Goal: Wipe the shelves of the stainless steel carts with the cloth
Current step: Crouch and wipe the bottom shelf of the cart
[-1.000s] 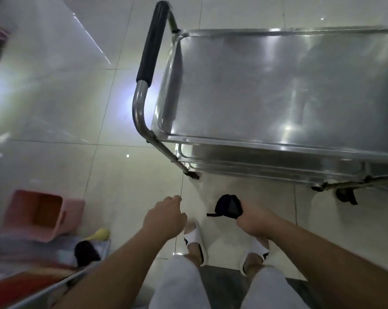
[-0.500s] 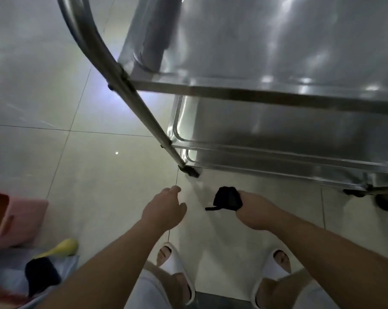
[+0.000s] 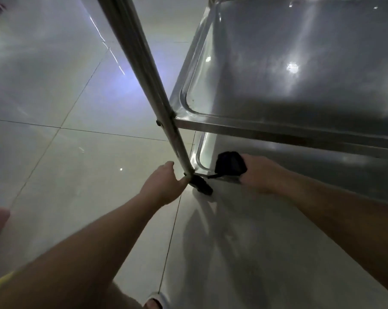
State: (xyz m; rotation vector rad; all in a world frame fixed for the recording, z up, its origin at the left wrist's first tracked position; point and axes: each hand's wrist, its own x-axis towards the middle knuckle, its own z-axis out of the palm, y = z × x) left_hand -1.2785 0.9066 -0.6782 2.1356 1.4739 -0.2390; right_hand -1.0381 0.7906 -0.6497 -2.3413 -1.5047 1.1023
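Head view. One cart (image 3: 300,130): two shelves visible, one leg (image 3: 148,85), one caster (image 3: 202,186). One dark cloth (image 3: 229,163), bunched in the right hand (image 3: 258,175), grip curled round it, at the lower shelf (image 3: 322,170) corner. Left hand (image 3: 164,186) beside the leg; grip state unclear. Risk, judged: cart rolling under wiping pressure; knuckles catching the upper shelf (image 3: 300,74) edge.
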